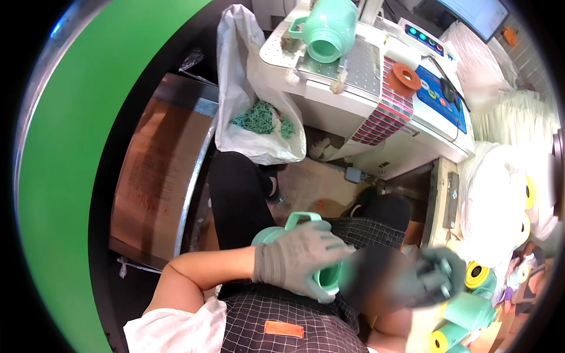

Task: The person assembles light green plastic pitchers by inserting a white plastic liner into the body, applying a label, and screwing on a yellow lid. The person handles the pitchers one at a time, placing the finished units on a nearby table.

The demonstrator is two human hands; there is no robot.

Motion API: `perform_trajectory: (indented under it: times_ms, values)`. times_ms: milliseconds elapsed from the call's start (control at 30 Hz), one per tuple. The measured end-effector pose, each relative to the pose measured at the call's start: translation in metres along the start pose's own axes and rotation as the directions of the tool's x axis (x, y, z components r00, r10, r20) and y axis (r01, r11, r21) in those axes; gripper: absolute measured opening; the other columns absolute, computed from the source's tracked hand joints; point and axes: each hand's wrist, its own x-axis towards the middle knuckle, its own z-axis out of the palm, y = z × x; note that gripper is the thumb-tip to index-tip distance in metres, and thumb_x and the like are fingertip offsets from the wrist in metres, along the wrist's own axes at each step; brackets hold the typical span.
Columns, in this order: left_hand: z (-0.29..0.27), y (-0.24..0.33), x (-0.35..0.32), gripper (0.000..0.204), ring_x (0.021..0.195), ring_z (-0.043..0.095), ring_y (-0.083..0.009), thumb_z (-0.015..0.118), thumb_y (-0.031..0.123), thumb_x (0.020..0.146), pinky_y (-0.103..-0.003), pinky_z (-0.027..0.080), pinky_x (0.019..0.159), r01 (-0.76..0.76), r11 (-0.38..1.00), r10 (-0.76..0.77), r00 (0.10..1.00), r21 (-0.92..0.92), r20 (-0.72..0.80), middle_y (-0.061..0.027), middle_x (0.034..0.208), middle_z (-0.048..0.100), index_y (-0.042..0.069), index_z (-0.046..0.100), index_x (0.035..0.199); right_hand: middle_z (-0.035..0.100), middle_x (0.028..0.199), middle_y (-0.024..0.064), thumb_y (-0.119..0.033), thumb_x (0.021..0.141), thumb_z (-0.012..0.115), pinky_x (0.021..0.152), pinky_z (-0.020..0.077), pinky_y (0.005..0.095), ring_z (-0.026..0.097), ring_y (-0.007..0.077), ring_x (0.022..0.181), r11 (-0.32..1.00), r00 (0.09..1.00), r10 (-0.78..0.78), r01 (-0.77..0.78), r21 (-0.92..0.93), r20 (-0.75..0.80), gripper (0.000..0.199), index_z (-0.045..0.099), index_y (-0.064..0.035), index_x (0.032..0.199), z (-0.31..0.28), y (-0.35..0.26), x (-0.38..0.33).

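My left hand, in a grey knit glove, is wrapped round a mint-green plastic jug lying across my lap. The jug's loop handle sticks up past my fingers, and its open mouth points right. Off to the right is my right hand in a darker glove, blurred and apart from the jug. Its fingers look curled, with small pale bits showing between them that I cannot identify. A dark, smeared round shape between the hands is too blurred to name.
A white bag with green plastic trimmings stands ahead. Beyond it, another mint jug lies on a white machine with an orange tape roll. A cardboard box is at left. Green jugs with yellow ends pile at right.
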Motion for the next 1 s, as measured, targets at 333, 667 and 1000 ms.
perform_trajectory:
  times_ms: [333,667,1000]
  values:
    - [-0.015,0.013,-0.01,0.076,0.115,0.071,-0.0307,0.095,0.048,0.07,-0.048,0.051,0.104,0.044,0.999,-0.044,0.999,-0.01,-0.01,-0.0102,0.126,0.072,0.012,0.067,0.131,0.056,0.145,0.0225,-0.01,0.09,0.081,0.107,0.0512,0.0423,0.062,0.0347,0.129,0.878,0.828,0.197,-0.387,0.281,0.525,0.068,0.052,-0.0005,0.151,0.151,0.08,-0.023]
    - [-0.005,-0.037,0.025,0.075,0.107,0.07,-0.0198,0.093,0.012,0.061,-0.035,0.056,0.096,0.329,0.834,-0.326,0.941,-0.443,0.087,-0.0122,0.119,0.072,0.002,0.063,0.129,0.073,0.108,0.0154,-0.007,0.094,0.073,0.083,0.0555,0.0351,0.07,0.0239,0.094,0.928,0.961,0.271,-0.248,-0.276,0.047,0.01,0.074,0.0022,0.092,-0.095,0.141,-0.004]
    - [0.01,-0.033,0.037,0.074,0.098,0.075,-0.024,0.095,0.023,0.061,-0.04,0.051,0.11,0.392,0.822,-0.441,0.897,-0.414,-0.026,-0.0117,0.111,0.076,-0.001,0.067,0.125,0.075,0.1,0.0165,-0.043,0.094,0.072,0.092,0.0536,0.0445,0.071,0.0343,0.097,0.429,0.916,0.399,-0.228,-0.874,-0.043,0.036,0.083,-0.0087,0.098,-0.16,0.199,0.155]
